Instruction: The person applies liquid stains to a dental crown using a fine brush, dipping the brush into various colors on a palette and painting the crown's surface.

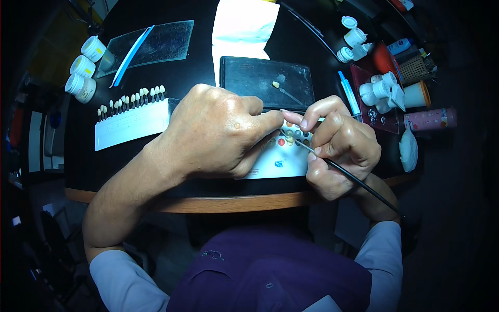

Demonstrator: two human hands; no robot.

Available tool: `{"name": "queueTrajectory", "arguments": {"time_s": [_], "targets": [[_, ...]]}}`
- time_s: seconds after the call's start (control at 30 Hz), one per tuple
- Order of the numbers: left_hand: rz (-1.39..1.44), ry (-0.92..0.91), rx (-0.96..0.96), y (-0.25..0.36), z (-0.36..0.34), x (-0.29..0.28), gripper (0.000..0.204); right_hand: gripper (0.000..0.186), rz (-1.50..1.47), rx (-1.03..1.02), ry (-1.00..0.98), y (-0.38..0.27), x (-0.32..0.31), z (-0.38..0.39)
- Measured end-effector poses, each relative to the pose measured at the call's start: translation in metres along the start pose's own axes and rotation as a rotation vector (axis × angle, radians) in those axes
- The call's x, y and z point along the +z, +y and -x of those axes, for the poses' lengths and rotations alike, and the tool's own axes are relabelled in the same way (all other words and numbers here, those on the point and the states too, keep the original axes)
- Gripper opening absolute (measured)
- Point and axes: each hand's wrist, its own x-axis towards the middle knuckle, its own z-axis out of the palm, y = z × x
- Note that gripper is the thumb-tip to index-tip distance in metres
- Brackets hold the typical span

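My left hand point(218, 132) is closed over the upper edge of a white palette point(273, 164) with coloured round spots; what its hidden fingertips grip is unclear. A small pale tooth-like piece point(290, 139) shows just beside those fingers, over the palette. My right hand point(340, 145) grips a thin black-handled brush point(353, 179), whose metal end points at the pale piece, its little finger raised near my left index finger. Behind my hands lies a dark rectangular slab point(252, 75) with a pale tooth piece point(275, 84) and a narrow stick on it.
A tooth shade guide point(130, 127), white jars point(83, 66), a glass plate point(171, 41) and a blue-white strip point(130, 57) are left. A white paper point(244, 21) lies behind. Right are more jars point(356, 36), a maroon tray point(374, 117) and a pink cylinder point(426, 119).
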Motion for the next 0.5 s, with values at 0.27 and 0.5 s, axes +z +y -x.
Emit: {"name": "queueTrajectory", "arguments": {"time_s": [0.27, 0.5], "targets": [[-0.012, -0.004, -0.002, 0.0002, -0.0002, 0.0002, 0.024, 0.018, 0.014, 0.0, -0.001, -0.0011, 0.0003, -0.0009], [0.001, -0.002, -0.003, 0.0009, -0.0007, -0.0015, 0.024, 0.018, 0.012, 0.014, -0.009, -0.003, 0.0004, -0.0014]]}}
